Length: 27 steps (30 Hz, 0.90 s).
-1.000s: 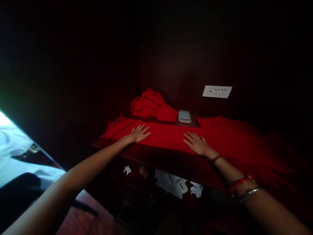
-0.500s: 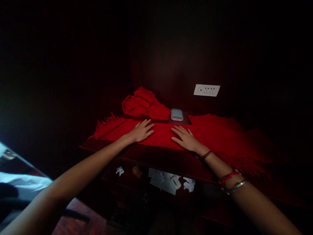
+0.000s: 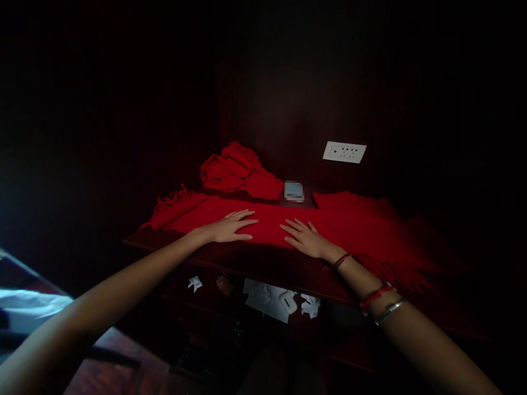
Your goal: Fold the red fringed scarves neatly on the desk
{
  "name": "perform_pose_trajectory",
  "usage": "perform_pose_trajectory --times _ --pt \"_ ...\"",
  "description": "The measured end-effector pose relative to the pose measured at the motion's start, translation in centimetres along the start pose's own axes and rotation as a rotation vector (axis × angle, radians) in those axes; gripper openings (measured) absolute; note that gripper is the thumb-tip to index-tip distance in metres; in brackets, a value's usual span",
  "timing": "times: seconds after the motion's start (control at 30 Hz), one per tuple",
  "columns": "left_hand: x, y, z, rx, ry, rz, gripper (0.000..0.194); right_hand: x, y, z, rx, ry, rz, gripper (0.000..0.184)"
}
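Observation:
A long red fringed scarf (image 3: 349, 225) lies spread across a dark wooden table (image 3: 267, 266). My left hand (image 3: 228, 226) rests flat on the scarf near its middle, fingers stretched out. My right hand (image 3: 303, 238) lies flat on the scarf just to the right, fingers spread, a short gap between the two hands. My right forearm wears red cords and a metal bangle (image 3: 387, 310). Neither hand holds anything.
A second red scarf (image 3: 239, 171) sits bunched at the table's back, with a phone (image 3: 293, 191) beside it. A white wall socket (image 3: 344, 152) is on the dark wall behind. Scraps of white paper (image 3: 267, 293) lie on a shelf below. Pale bedding (image 3: 24, 304) shows at far left.
Both hands have slid toward each other along the scarf, narrowing the gap between them. The view has shifted slightly to the right.

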<state>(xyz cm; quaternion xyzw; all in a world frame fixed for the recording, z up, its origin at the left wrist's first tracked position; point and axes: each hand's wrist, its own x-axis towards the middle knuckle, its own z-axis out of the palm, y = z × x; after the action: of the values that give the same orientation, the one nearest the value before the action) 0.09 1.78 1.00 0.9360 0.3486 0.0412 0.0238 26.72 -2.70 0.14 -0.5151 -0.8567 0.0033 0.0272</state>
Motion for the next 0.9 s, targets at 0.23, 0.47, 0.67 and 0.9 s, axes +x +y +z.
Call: perform_pose_trajectory --times 0.23,0.47,0.67,0.9 --pt "-4.3 -1.4 -3.5 0.194 -0.115 0.112 0.057 1.4 -2.3 -1.4 0.056 0.039 -0.257 0.055" --pt "-3.5 -1.1 -3.4 0.226 -0.130 0.133 0.054 2.1 -3.0 -0.5 -0.012 0.086 -0.320 0.043" --pt "-2.8 -0.9 -2.9 0.252 -0.091 0.101 0.049 2.4 -3.2 -1.2 -0.011 0.126 -0.376 0.039" --pt "-3.6 -2.0 -2.5 0.127 -0.004 0.199 0.031 1.7 -3.9 -0.2 -0.145 0.227 -0.419 0.030"
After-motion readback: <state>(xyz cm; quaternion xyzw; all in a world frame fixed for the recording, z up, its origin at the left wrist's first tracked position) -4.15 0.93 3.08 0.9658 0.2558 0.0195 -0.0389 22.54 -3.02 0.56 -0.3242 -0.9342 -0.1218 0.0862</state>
